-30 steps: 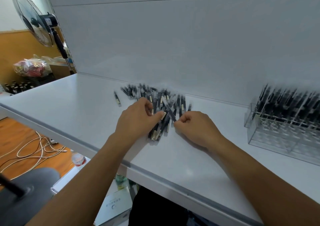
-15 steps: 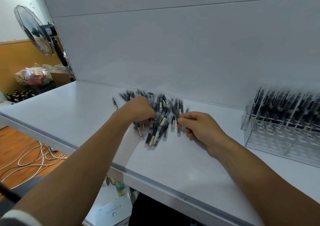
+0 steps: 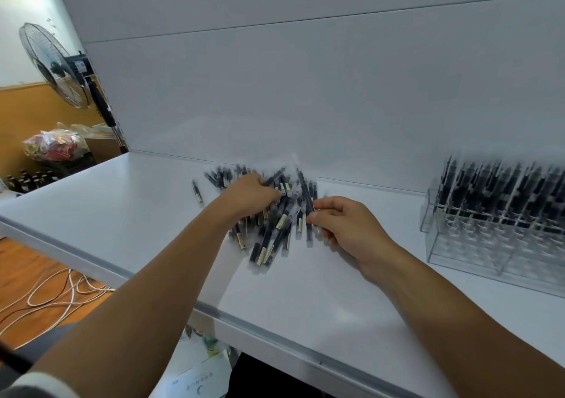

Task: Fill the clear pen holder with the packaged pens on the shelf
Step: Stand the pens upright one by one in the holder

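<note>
A loose pile of black packaged pens lies on the white shelf near the back wall. My left hand rests curled on the pile's far left part, fingers closed around a pen that sticks up to the right. To the right of the pile, my right hand pinches one pen by its lower end, the pen tilted up off the pile. The clear pen holder stands at the shelf's right side, with several black pens upright in it.
One stray pen lies left of the pile. A standing fan and a bag of red items are at the far left. Cables lie on the wooden floor below the shelf's front edge.
My left hand has slid further back over the pile. My right hand has lifted one pen so that it tilts upward. The view has shifted slightly.
</note>
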